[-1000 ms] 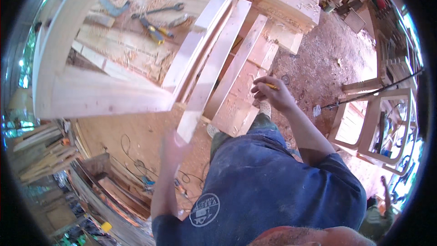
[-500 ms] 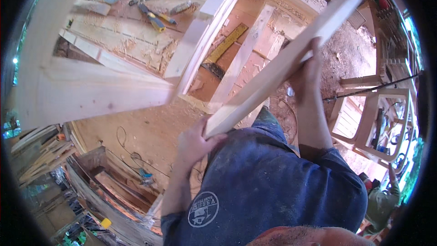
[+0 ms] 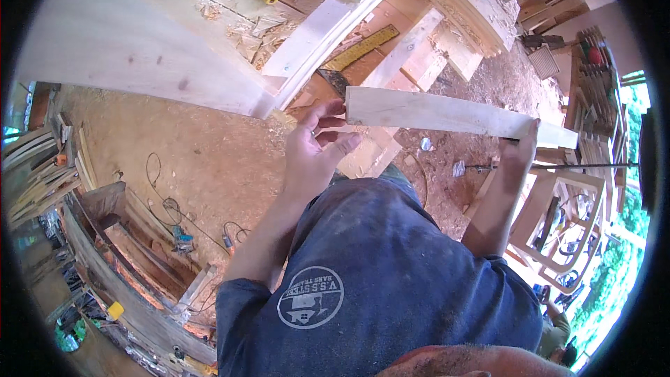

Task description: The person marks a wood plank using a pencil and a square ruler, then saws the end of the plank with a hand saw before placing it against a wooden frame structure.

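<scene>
Gripping plank [image 3: 440,113]: right fingers [image 3: 533,131]; left fingers [image 3: 328,109] parted at end; yellow ruler [image 3: 361,49] beyond.

A reddish-brown floor [image 3: 209,146], strewn with pale shavings [image 3: 499,85] toward the upper right, runs between stacked timber [image 3: 42,195] at the left and a loaded wooden rack [image 3: 593,82] at the right, where brightly lit green foliage [image 3: 614,293] shows beyond

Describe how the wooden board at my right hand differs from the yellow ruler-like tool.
The wooden board is plain pale wood, while the yellow tool has a dark end piece. The wooden board is held up by your right hand; the yellow tool lies beside a pale plank. The wooden board looks larger than the yellow tool in this view. Both are long and straight-edged.
</scene>
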Demonstrator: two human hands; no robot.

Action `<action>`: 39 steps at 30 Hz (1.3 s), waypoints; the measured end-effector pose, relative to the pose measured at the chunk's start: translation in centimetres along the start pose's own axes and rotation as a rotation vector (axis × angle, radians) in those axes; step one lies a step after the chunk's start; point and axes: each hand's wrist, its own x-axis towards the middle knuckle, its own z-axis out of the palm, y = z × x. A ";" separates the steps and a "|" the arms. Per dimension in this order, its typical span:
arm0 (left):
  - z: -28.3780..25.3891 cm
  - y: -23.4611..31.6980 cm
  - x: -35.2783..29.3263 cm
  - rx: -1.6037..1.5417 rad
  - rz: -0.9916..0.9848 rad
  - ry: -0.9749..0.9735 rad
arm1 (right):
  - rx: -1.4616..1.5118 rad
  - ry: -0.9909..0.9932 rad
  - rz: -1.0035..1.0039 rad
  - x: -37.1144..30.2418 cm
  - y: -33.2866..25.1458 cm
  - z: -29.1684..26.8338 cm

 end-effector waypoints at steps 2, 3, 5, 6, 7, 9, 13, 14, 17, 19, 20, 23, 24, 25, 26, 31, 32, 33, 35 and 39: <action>0.4 0.6 0.2 0.058 0.044 -0.031 | 0.583 0.232 0.376 -1.1 -1.9 1.7; 0.7 0.8 0.2 0.061 0.046 -0.038 | 0.535 0.267 0.405 -1.7 -2.4 2.2; 1.2 1.1 -0.2 0.019 0.152 0.005 | 0.570 0.281 0.389 -1.6 -1.3 1.5; 1.3 1.2 -0.3 0.023 0.153 -0.005 | 0.601 0.287 0.375 -1.5 -0.9 1.3; 1.3 1.4 -0.4 0.035 0.202 -0.016 | 0.604 0.297 0.373 -1.5 -0.6 1.0; 1.2 1.4 -0.7 0.052 0.251 -0.022 | 0.588 0.423 0.427 -1.7 -2.6 2.4; 1.5 1.5 -0.8 0.011 0.351 -0.033 | 0.625 0.465 0.394 -1.6 -4.6 3.3; 1.6 1.6 -0.9 -0.044 0.371 -0.011 | 0.642 0.466 0.369 -1.5 -4.7 3.1; 1.6 1.5 -0.8 -0.114 0.365 0.003 | 0.760 0.357 0.226 -0.8 -2.3 1.0; 1.1 1.2 -0.6 -0.070 0.363 0.006 | 1.207 -0.098 0.133 -0.2 -0.7 -1.1; 0.9 1.1 -0.5 -0.031 0.364 0.004 | 1.207 -0.096 0.139 0.2 -0.5 -1.2; 0.7 1.3 -0.7 0.032 0.331 -0.001 | 1.482 -0.297 0.105 1.3 -0.3 -1.0; 0.6 1.4 -0.8 0.034 0.328 0.002 | 1.499 -0.381 0.122 1.6 -0.8 -1.0; 0.5 1.4 -0.9 0.063 0.309 -0.001 | 1.514 -0.464 0.138 1.6 -1.0 -0.8; 0.5 1.6 -0.9 0.089 0.293 -0.012 | 1.512 -0.461 0.136 1.8 -0.5 -1.5; 0.9 1.9 1.1 0.233 0.241 0.020 | 1.020 -0.198 0.122 2.2 -2.7 -1.8; 1.2 2.1 2.1 0.285 0.178 0.040 | 1.013 -0.183 0.106 2.1 -5.4 -0.9; 1.4 1.9 2.8 0.301 0.185 0.046 | 0.891 -0.042 -0.039 2.2 -7.3 1.2; 1.6 0.9 5.4 0.353 0.029 0.067 | 0.290 0.107 -0.410 2.5 -10.8 4.2; 2.3 -1.3 11.2 0.396 0.016 0.053 | 0.670 0.091 -0.294 5.9 -18.0 6.1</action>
